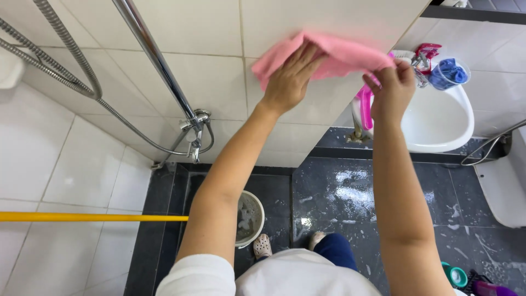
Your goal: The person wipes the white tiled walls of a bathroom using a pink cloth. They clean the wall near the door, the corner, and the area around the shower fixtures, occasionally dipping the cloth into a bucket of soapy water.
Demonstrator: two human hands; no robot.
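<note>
Pressing flat against the tiled wall, the left hand lies open with its fingers spread over a pink cloth. The cloth sits between that palm and the tile, its upper edge reaching out past the fingertips and its right part trailing across toward the other hand. The right hand is closed in a pinch on the cloth's right corner, thumb and fingers bunched around the fabric, just beside the outer edge of the wall.

Left of the hands, a chrome shower rail runs slantwise down the tile to a tap, with a ribbed metal hose looping near it. Behind the right hand stands a white basin; a clear cup holding a blue cloth rests on its rim. Down on the dark wet floor, a small bucket stands near the person's feet. A yellow pole crosses the lower left.
</note>
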